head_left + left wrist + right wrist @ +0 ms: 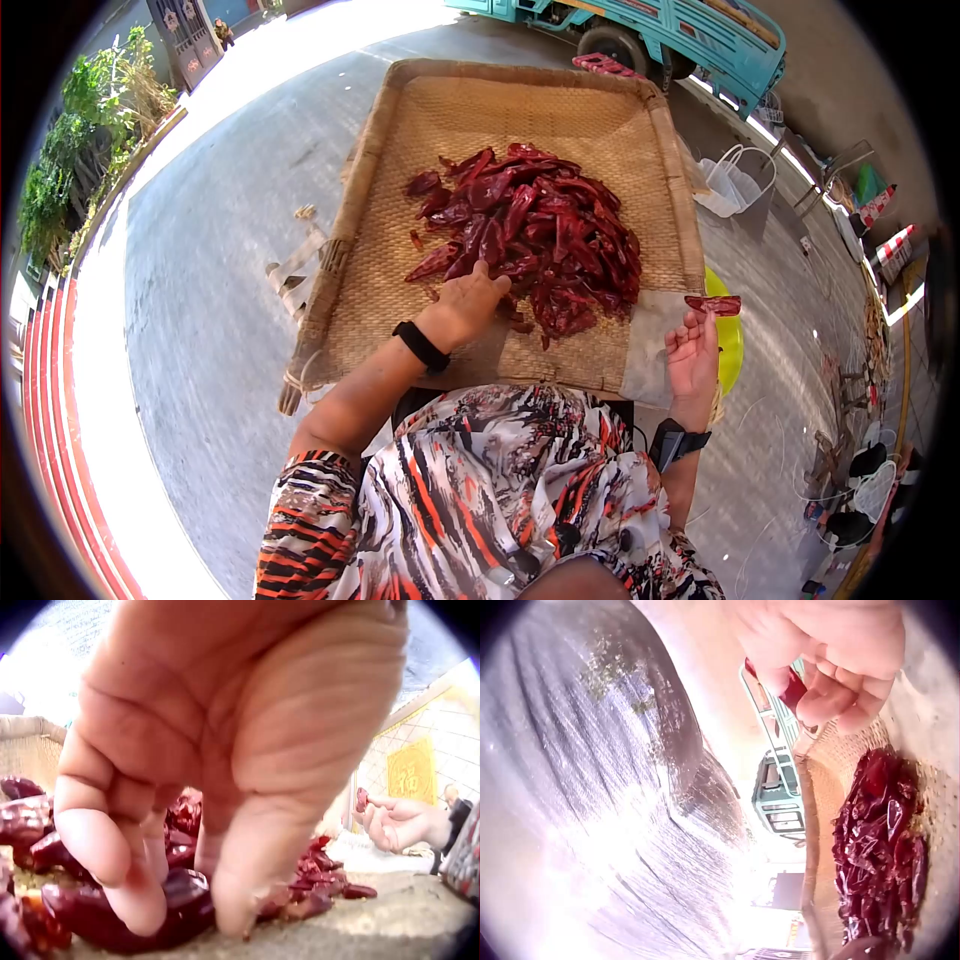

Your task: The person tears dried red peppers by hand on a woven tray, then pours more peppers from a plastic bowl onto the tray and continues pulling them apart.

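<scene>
A heap of dried red chilies (545,230) lies on a shallow woven tray (430,110). My left hand (465,308) reaches down at the near left side of the heap. In the left wrist view, its bent fingers (90,840) and thumb stand apart, their tips overlapping a glossy whole chili (187,907). At the tray's right front corner, my right hand (694,358) pinches a dried chili (713,305) between thumb and fingers. This held chili (791,688) is partly hidden by the fingers in the right wrist view.
A yellow-green basin (728,350) shows under the right hand beside the tray. A white basket (738,180) stands on the concrete to the right. Behind the tray is a turquoise vehicle (700,40). Red-edged steps (60,400) and plants (80,140) lie on the left.
</scene>
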A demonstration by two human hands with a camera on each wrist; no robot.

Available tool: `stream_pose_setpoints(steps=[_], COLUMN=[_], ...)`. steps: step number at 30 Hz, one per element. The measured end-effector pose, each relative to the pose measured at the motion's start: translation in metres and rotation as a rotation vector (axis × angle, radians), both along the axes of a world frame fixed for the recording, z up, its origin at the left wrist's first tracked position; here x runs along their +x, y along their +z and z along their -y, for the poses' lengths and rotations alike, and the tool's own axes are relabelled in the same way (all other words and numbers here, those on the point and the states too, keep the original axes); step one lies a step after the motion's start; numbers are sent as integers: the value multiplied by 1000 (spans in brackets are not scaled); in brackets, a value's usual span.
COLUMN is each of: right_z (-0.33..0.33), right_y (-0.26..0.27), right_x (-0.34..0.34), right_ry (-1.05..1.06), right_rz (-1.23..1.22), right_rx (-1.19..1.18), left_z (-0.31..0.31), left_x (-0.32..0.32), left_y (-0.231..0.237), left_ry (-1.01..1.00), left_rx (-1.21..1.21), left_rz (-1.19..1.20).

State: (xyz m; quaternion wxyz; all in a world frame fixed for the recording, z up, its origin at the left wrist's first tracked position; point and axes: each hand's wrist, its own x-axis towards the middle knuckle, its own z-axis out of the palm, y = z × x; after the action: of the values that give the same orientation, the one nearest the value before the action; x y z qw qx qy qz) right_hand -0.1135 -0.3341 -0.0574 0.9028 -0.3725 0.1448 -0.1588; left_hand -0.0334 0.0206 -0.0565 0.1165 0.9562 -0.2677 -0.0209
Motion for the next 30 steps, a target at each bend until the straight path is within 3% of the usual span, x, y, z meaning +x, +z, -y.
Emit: stream_pose_setpoints(steps=[3, 10, 13, 14, 18, 21, 22, 25, 28, 30], right_z=[10, -22, -47, -54, -78, -78, -77, -78, -81, -78], right_y=[-7, -9, 5, 8, 28, 21, 29, 31, 12, 9], right_x=[0, 2, -3, -5, -13, -15, -15, -15, -12, -11], right_ry=[144, 359, 548, 630, 919, 933, 937, 932, 886, 893], right_rz=[-71, -43, -63, -32, -46, -82, -127, -93, 45, 18], right_rx=[26, -395, -608, -680, -900, -984, -977, -939, -966, -958], left_z=[-4, 10, 29, 36, 61, 71, 73, 68, 64, 62], left_x=[5, -1, -20, -18, -25, -31, -30, -23, -19, -18], left_y=[-8, 8, 49, 40, 39, 39, 30, 19, 18, 25], left_ry=[-8, 88, -82, -154, -247, -181, -214, -122, -143, -101], left_rx=[-77, -87, -464, -573, -705, -909, -972, -1111, -1115, -1018], left_rz=[15, 105, 44, 109, 19, -493, -471, -1021, -1267, -1199])
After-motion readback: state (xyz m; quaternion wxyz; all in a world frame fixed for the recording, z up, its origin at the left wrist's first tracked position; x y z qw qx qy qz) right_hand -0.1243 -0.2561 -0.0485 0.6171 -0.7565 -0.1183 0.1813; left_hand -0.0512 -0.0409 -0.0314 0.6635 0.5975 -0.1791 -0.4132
